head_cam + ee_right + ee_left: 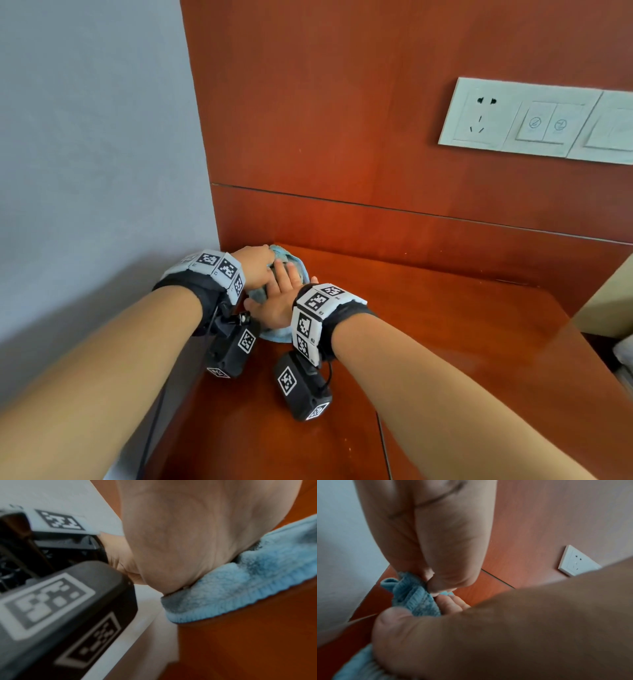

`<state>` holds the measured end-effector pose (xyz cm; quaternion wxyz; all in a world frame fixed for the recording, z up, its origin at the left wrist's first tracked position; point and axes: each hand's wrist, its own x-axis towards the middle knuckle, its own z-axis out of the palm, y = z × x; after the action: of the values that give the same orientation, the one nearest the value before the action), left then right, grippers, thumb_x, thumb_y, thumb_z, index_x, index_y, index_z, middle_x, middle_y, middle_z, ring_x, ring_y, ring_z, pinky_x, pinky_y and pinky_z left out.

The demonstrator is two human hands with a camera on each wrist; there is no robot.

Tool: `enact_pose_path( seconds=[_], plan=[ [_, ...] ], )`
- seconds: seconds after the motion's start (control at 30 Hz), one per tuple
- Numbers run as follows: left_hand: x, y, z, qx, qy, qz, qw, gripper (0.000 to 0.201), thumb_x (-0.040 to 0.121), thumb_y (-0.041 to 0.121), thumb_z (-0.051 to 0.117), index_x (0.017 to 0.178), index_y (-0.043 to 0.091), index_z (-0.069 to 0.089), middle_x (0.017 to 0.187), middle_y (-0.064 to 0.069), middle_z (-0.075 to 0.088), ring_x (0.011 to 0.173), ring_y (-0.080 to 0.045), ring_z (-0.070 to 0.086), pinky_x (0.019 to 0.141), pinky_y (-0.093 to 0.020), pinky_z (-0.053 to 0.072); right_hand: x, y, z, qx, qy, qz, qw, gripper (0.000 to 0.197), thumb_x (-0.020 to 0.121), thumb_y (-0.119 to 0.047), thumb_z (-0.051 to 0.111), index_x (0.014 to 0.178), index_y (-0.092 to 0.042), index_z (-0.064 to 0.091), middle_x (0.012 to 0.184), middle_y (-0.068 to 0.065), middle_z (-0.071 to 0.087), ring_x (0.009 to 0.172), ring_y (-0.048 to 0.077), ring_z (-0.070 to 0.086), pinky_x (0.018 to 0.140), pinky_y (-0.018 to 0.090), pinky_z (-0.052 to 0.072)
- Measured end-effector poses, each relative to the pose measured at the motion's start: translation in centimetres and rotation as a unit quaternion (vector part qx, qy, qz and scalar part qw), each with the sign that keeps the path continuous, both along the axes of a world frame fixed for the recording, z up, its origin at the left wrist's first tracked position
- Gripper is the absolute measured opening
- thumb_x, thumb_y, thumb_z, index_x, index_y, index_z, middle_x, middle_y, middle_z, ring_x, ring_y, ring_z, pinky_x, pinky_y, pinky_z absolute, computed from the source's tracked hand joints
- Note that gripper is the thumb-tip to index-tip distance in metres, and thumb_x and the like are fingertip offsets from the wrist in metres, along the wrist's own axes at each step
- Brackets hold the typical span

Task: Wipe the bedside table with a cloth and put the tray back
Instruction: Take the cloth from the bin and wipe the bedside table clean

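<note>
A light blue cloth [297,268] lies bunched in the far left corner of the reddish wooden bedside table [445,329]. My left hand [257,267] is on its far end. In the left wrist view the left hand [431,586] pinches a fold of the cloth [416,601] between thumb and fingers. My right hand [281,294] lies flat on the cloth with straight fingers, partly over the left hand. Seen from the right wrist, the palm [180,540] presses on the cloth [240,588]. No tray is in view.
A grey wall [85,137] borders the table on the left and a wooden panel [342,120] rises behind it, carrying a white socket and switch plate [513,120]. A beige edge [609,301] stands at the right. A thin cable [383,445] crosses the table's front.
</note>
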<state>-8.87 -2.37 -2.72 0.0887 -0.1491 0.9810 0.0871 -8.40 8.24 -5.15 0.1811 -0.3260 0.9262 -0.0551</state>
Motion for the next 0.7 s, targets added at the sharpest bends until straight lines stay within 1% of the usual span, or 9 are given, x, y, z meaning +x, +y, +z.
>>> enact_pose_path(
  seconds=[0.07,0.1,0.2,0.27,0.33,0.43,0.53,0.6,0.7],
  plan=[
    [-1.9,-0.4,0.0,-0.001,-0.006,0.001,1.0,0.046,0.098,0.017,0.042,0.143,0.006,0.041,0.156,-0.015,0.029,0.136,-0.032,0.042,0.112,-0.036,0.035,-1.7,-0.5,0.1,0.002,0.001,-0.001,1.0,0.074,0.096,-0.06,0.025,0.155,-0.024,-0.003,0.163,-0.006,-0.013,0.148,0.014,-0.017,0.118,0.051,-0.012],
    [-2.7,-0.7,0.0,-0.002,-0.01,0.0,1.0,0.046,0.098,0.017,0.042,0.142,0.005,0.042,0.156,-0.015,0.03,0.136,-0.032,0.042,0.112,-0.036,0.036,-2.4,-0.7,0.2,0.002,0.001,-0.001,1.0,0.074,0.096,-0.06,0.025,0.155,-0.024,-0.003,0.162,-0.006,-0.013,0.148,0.014,-0.017,0.118,0.051,-0.012],
    [-4.4,-1.3,0.1,0.0,-0.017,-0.006,1.0,0.039,0.096,0.016,0.044,0.133,0.005,0.052,0.141,-0.014,0.05,0.125,-0.03,0.052,0.106,-0.039,0.042,-4.1,-0.7,0.0,-0.002,0.006,-0.004,1.0,0.075,0.095,-0.062,0.027,0.155,-0.026,-0.002,0.162,-0.008,-0.013,0.148,0.012,-0.017,0.117,0.053,-0.012],
    [-4.8,-1.9,0.1,0.01,-0.017,-0.007,1.0,0.035,0.095,0.014,0.044,0.127,0.008,0.056,0.138,-0.012,0.053,0.122,-0.029,0.055,0.103,-0.04,0.045,-4.6,-0.4,0.0,0.001,0.001,0.001,1.0,0.075,0.095,-0.062,0.027,0.155,-0.027,0.0,0.162,-0.009,-0.011,0.148,0.011,-0.015,0.116,0.055,-0.012],
    [-4.9,-2.2,0.0,0.013,-0.016,-0.006,1.0,0.037,0.096,0.011,0.043,0.131,0.009,0.054,0.146,-0.011,0.045,0.129,-0.028,0.049,0.108,-0.039,0.041,-4.8,0.2,0.4,0.009,-0.012,0.01,1.0,0.074,0.094,-0.064,0.026,0.155,-0.029,0.0,0.162,-0.011,-0.011,0.148,0.009,-0.016,0.116,0.056,-0.012],
    [-4.7,-1.8,-0.3,0.025,-0.011,-0.013,1.0,0.047,0.098,0.007,0.039,0.145,0.011,0.041,0.16,-0.008,0.022,0.145,-0.026,0.028,0.118,-0.035,0.027,-4.6,1.4,0.8,0.022,-0.016,0.025,0.999,0.077,0.093,-0.067,0.025,0.154,-0.03,-0.004,0.161,-0.011,-0.015,0.147,0.009,-0.02,0.115,0.057,-0.015],
    [-4.7,-0.2,-0.5,0.051,-0.004,-0.043,0.998,0.057,0.098,0.005,0.038,0.152,0.014,0.025,0.162,-0.004,0.012,0.149,-0.022,0.017,0.122,-0.033,0.017,-4.6,3.6,0.7,0.03,-0.013,0.029,0.999,0.082,0.089,-0.072,0.025,0.154,-0.033,-0.007,0.16,-0.01,-0.021,0.146,0.01,-0.023,0.113,0.058,-0.017],
    [-4.8,1.4,-0.6,0.068,-0.013,-0.072,0.995,0.058,0.1,0.008,0.037,0.154,0.014,0.017,0.163,-0.003,0.007,0.15,-0.02,0.012,0.123,-0.03,0.011,-4.7,5.8,0.6,0.043,-0.01,0.031,0.999,0.086,0.085,-0.076,0.025,0.153,-0.036,-0.009,0.159,-0.011,-0.024,0.145,0.01,-0.025,0.112,0.06,-0.018],
    [-5.5,4.4,-0.6,0.081,-0.028,-0.104,0.991,0.06,0.1,0.008,0.037,0.155,0.015,0.013,0.163,-0.001,0.003,0.15,-0.019,0.01,0.123,-0.03,0.011,-4.8,9.4,0.6,0.052,-0.005,0.015,0.999,0.089,0.081,-0.081,0.024,0.152,-0.04,-0.01,0.159,-0.013,-0.025,0.146,0.01,-0.024,0.111,0.063,-0.017]
  ],
)
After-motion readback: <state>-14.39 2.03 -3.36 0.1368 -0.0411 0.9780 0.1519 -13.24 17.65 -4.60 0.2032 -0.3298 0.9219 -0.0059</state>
